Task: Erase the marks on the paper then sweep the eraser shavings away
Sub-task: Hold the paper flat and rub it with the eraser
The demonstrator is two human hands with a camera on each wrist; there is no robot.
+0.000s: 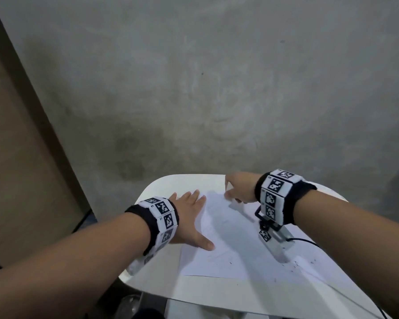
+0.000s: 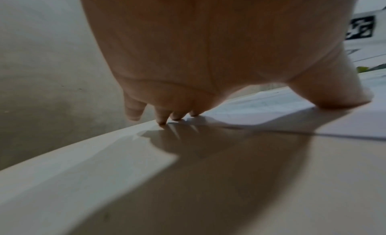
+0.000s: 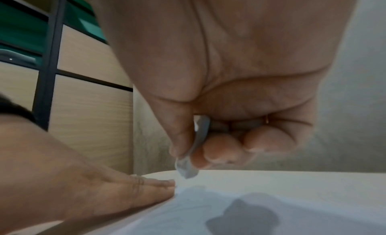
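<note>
A white sheet of paper (image 1: 228, 245) with faint pencil marks lies on a small white table (image 1: 194, 293). My left hand (image 1: 194, 217) lies flat with fingers spread and presses the sheet's left edge; its fingertips (image 2: 175, 118) touch down at the paper's edge (image 2: 271, 109). My right hand (image 1: 228, 189) hovers over the paper's far corner and pinches a white eraser (image 3: 188, 169) between thumb and fingers, just above the sheet (image 3: 208, 213). Dark eraser shavings (image 1: 295, 264) are scattered at the sheet's near right.
A grey concrete wall stands right behind the table. A wooden panel (image 1: 21, 157) stands to the left. The right wrist's camera mount (image 1: 270, 231) hangs low over the paper, and its black cable (image 1: 309, 241) trails off to the right.
</note>
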